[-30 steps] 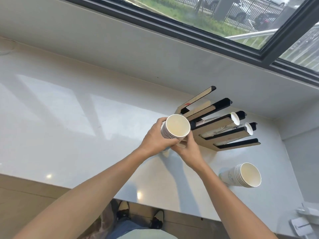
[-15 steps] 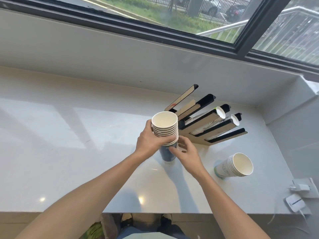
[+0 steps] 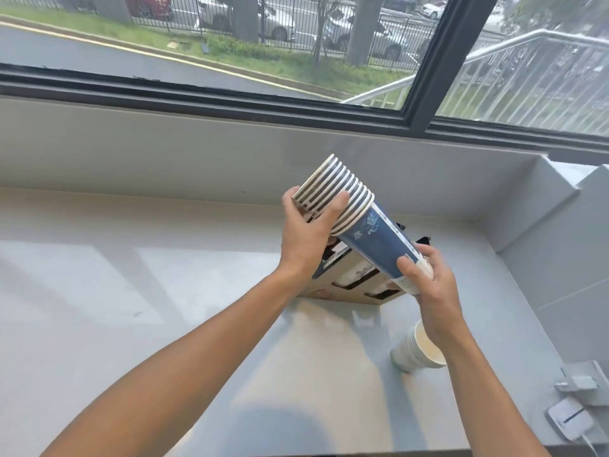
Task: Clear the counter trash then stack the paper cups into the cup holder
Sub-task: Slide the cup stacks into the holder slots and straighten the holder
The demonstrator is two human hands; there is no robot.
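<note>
**Cup stack held aslant over the holder**

Above the white counter (image 3: 164,308), both hands grip one nested stack of blue paper cups (image 3: 372,235), tilted so its rims point up and to the left. The left hand (image 3: 306,239) has its fingers curled tight around the rim end, thumb laid across the white lips. The right hand (image 3: 431,285) pinches the base end, fingers wrapped about the bottom of the stack — thumb on the blue wall.

Directly behind and below the stack lies the cardboard cup holder (image 3: 349,285), its black-edged slots partly hidden by the hands; pale cups show inside two of them. Nearer, beside the right wrist, a second stack of white cups (image 3: 413,352) lies on its side on the counter. Further right — by the counter's corner — sit a white charger (image 3: 570,420) and a grey plug (image 3: 580,382).
</note>
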